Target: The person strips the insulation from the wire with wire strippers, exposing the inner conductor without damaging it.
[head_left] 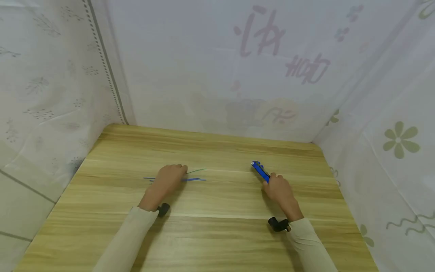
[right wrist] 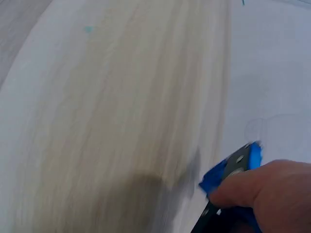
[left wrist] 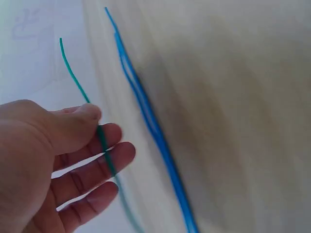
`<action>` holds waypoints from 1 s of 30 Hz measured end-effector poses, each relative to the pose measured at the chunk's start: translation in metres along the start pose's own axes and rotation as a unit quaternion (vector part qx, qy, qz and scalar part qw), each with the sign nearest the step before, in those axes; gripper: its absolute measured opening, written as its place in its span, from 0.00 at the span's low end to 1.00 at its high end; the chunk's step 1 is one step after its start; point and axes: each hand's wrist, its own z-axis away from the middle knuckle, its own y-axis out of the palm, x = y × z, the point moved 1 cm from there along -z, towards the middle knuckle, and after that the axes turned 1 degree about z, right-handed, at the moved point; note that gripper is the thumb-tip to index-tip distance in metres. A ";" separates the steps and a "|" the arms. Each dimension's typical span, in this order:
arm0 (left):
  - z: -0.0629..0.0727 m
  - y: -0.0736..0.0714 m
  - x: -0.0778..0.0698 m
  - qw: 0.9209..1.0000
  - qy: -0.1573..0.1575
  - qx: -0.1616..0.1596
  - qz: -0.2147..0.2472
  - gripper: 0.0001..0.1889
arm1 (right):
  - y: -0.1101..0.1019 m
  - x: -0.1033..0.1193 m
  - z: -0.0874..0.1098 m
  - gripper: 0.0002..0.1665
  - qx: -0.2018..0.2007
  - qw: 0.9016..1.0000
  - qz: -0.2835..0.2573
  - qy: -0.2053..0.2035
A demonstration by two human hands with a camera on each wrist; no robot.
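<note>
My left hand [head_left: 168,178] pinches a thin green wire [left wrist: 73,73] between thumb and forefinger, the other fingers loosely bent behind it. One end of this wire points up past the thumb and the rest runs down across the fingers in the left wrist view. Several blue wires [left wrist: 158,131] lie side by side on the table beneath that hand, which covers their middle in the head view. Over at the right, my right hand [head_left: 279,188] grips a blue-and-black wire stripper [head_left: 261,172], its head pointing away and to the left. The hand hides its rear part.
The wood-grain table [head_left: 217,234] extends to a pale printed curtain [head_left: 190,75] at the back. Similar patterned cloth hangs along both sides. Black wrist cameras [head_left: 278,224] sit below the hands.
</note>
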 end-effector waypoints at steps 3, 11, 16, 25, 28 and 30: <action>-0.004 -0.004 -0.004 1.000 0.007 -0.003 0.008 0.05 | 0.004 -0.002 -0.004 0.21 0.025 0.998 -0.062 -0.010; -0.014 -0.015 -0.013 0.999 0.008 -0.027 0.039 0.07 | 0.007 0.005 -0.008 0.14 0.042 0.987 -0.156 0.004; -0.020 -0.022 -0.017 0.997 0.004 -0.039 0.064 0.05 | 0.006 0.010 -0.008 0.11 0.066 0.964 -0.258 -0.002; -0.030 -0.026 -0.028 0.994 0.015 -0.079 0.068 0.06 | 0.014 0.026 -0.005 0.13 0.174 0.886 -0.425 -0.066; -0.033 -0.027 -0.033 0.992 0.011 -0.094 0.078 0.07 | 0.017 0.030 -0.003 0.18 0.198 0.864 -0.455 -0.082; -0.035 -0.028 -0.036 0.991 0.011 -0.106 0.084 0.08 | 0.018 0.032 -0.002 0.23 0.216 0.844 -0.482 -0.087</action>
